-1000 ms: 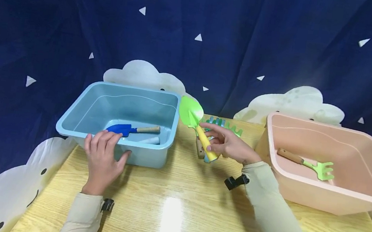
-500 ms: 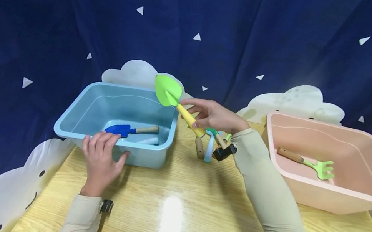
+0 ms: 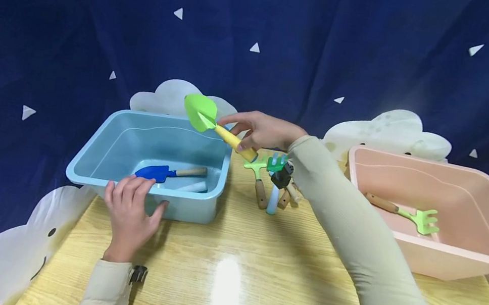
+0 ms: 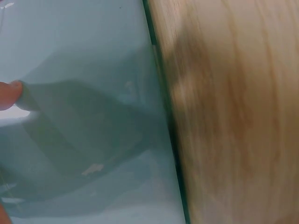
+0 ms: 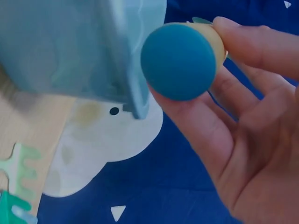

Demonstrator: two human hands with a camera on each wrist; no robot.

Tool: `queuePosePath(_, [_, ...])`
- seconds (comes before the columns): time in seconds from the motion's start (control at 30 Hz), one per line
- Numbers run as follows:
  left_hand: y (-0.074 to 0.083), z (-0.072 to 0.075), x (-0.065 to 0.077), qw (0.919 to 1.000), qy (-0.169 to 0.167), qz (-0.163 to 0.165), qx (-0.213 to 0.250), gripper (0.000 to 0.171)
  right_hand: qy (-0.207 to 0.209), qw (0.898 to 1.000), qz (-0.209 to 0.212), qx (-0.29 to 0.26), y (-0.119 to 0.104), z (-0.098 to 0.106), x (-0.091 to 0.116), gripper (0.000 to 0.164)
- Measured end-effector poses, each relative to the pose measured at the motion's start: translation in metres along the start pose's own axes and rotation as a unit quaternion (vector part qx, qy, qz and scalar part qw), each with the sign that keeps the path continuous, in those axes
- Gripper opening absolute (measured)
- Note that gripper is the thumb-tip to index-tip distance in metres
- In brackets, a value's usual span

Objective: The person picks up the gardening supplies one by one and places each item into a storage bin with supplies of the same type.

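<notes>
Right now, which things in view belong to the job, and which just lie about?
Likely the job's:
yellow-handled trowel, held by the right hand
blue bin, gripped by the left hand
loose tools
pink bin

Just around it:
navy cloth
cloud shapes

Grained wood table (image 3: 184, 267) with a glossy sheen, dark cloth backdrop (image 3: 289, 15)
Blue tub (image 3: 187, 209) and pink tub (image 3: 437, 257) look like smooth plastic; the green-bladed trowel (image 3: 227, 136) is smooth, its blue end cap (image 5: 180, 63) matt
</notes>
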State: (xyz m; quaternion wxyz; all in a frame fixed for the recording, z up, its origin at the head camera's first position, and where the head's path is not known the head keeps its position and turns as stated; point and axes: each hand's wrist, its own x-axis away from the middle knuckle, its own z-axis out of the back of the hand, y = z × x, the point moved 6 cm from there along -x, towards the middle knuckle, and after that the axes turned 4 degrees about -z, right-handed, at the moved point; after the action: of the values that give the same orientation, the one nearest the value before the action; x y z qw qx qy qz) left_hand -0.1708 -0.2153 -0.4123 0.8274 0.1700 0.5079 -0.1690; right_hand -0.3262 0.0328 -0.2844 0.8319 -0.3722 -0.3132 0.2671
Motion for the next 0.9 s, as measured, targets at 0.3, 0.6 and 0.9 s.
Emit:
queuePosePath(0.3, [-0.002, 0.004, -0.003, 1.0, 0.007, -0.004, -0.001, 0.061, -0.021, 0.999, -0.009, -0.03, -0.03, -0.004, -0.028, 0.069])
queuePosePath(0.6, [0.0, 0.001, 0.0, 1.0, 0.004, -0.004, -0.001, 0.059, -0.026, 0.999, -0.034, -0.026, -0.039, -0.026, -0.062, 0.068])
queuePosePath(0.9, [0.004, 0.003, 0.0, 1.0, 0.003, -0.007, 0.0, 0.059, -0.03, 0.999, -0.038, -0.01, -0.039, -0.042, -0.072, 0.068])
